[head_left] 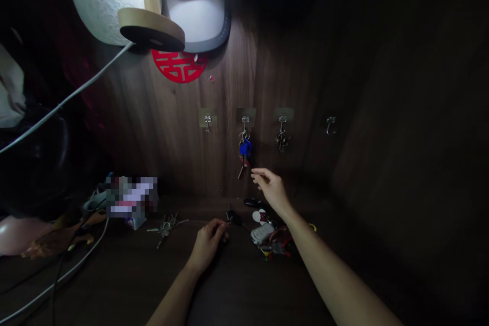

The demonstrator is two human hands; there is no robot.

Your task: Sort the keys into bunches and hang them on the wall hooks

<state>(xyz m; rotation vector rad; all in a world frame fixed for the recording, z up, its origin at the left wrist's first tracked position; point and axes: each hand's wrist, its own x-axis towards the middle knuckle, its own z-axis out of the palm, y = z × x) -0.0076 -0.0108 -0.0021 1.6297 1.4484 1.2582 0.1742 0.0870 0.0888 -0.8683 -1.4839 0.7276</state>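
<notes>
My right hand (270, 187) reaches up toward the back panel, fingers stretched out and thumb a little apart. Its fingertips are just right of a hanging bunch of keys with blue tags (244, 148); contact cannot be made out. My left hand (209, 240) rests low on the shelf, its fingers curled in; what they hold, if anything, is hidden. Close to its right lies a black key (233, 217). Below my right wrist is a heap with a grey key fob (262, 233), a white round charm (260, 216) and a black fob (252, 202).
Several hooks line the panel: a bare left hook (208, 121), a bare right hook (330, 125), and one bearing dark keys (281, 140). Loose silver keys (165, 226) lie left. A lamp base (152, 28) with a white cable (76, 92) hangs above, near caps (198, 15).
</notes>
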